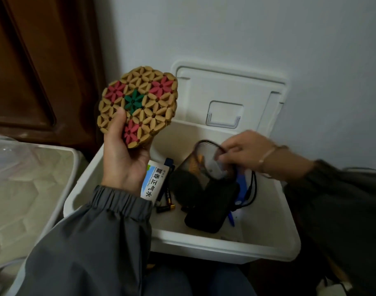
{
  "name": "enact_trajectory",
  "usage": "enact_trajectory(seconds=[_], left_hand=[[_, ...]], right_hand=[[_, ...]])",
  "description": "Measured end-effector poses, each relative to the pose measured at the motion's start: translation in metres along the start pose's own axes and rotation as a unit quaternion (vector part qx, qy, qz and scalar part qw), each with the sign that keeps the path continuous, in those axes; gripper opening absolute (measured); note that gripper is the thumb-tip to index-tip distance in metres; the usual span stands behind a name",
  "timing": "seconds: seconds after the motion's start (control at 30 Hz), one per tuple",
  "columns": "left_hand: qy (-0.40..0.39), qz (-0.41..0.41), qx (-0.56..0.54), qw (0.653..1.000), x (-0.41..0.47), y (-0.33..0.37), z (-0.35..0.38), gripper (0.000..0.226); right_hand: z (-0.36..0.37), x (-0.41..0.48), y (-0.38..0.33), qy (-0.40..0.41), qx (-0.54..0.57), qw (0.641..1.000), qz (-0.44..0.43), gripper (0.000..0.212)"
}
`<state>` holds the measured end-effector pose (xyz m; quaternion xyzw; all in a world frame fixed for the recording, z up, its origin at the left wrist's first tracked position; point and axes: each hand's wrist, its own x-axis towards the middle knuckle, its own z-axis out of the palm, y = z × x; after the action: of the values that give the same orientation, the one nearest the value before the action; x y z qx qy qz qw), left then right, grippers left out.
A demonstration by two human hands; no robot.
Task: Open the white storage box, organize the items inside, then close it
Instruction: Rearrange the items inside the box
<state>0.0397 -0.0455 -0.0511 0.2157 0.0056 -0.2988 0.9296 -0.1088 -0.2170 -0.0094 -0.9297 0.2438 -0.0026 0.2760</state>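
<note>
Far left, a clear plastic tub (22, 189) w/ a quilted pad in it stands just beside the box, and a brown wooden door (33, 60) is behind it.

The left grip (125, 159) is palm-up over the box's left edge, in a grey elastic-cuffed sleeve. Thumb and fingers are clasped round the lower edge of a round woven mat (140, 105). The mat has tan petals w/ three pink flowers and one green in the middle, and it's held up clear of the box.

The white storage box (225, 246) sits vs. the white wall, right in front of the person's knees. Its lid (225, 92) is open and tipped back onto the wall.

Inside, L to R:
- A white-and-blue medicine carton (154, 180) w/ Chinese print, partly under the left wrist.
- A few black-and-gold batteries (165, 207), just beside the carton.
- A black mesh cup (195, 167), tipped over, leaning on a black pouch (212, 206).
- A blue pen (242, 186) and a black cable (252, 189), along the pouch's right side.

The right grip (244, 150) is at the cup's mouth w/ fingers curled, pinching a small white item (214, 169). It's prob. some plastic gadget, too blurred to name. A thin bracelet (268, 154) is on that wrist, above a dark sleeve.
</note>
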Motion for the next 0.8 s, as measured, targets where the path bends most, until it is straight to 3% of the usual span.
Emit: enact_trajectory(seconds=[0.13,0.23,0.3,0.4,0.47,0.6,0.67,0.8], left_hand=[[-0.028,-0.004,-0.029,0.999,-0.003,0.0,0.003,0.041],[-0.052,-0.004,-0.014,0.999,-0.002,0.001,0.004,0.041],[-0.06,-0.008,0.002,0.998,-0.002,0.0,0.003,0.044],[-0.069,-0.015,0.011,0.997,-0.002,-0.002,0.003,0.041],[-0.076,-0.024,0.01,0.997,-0.002,-0.003,0.002,0.038],[-0.081,-0.03,0.006,0.996,-0.001,-0.003,0.001,0.033],[-0.085,-0.031,0.006,0.996,-0.001,-0.004,0.001,0.032],[-0.082,-0.038,0.002,0.996,-0.002,-0.004,0.002,0.039]], right_hand=[[0.051,0.042,-0.012,-0.145,-0.009,0.989,0.015,0.012],[0.08,0.057,-0.016,-0.216,0.008,0.976,0.006,0.027],[0.094,0.062,-0.018,-0.241,0.016,0.97,0.004,0.03],[0.101,0.059,-0.015,-0.268,0.064,0.961,0.005,0.018],[0.092,0.052,-0.005,-0.261,0.099,0.96,-0.009,0.026],[0.05,0.027,0.033,-0.176,-0.076,0.97,-0.148,0.034],[0.041,0.013,0.058,-0.213,-0.136,0.954,-0.163,0.045],[0.068,0.001,0.085,-0.303,-0.379,0.861,-0.152,0.067]])
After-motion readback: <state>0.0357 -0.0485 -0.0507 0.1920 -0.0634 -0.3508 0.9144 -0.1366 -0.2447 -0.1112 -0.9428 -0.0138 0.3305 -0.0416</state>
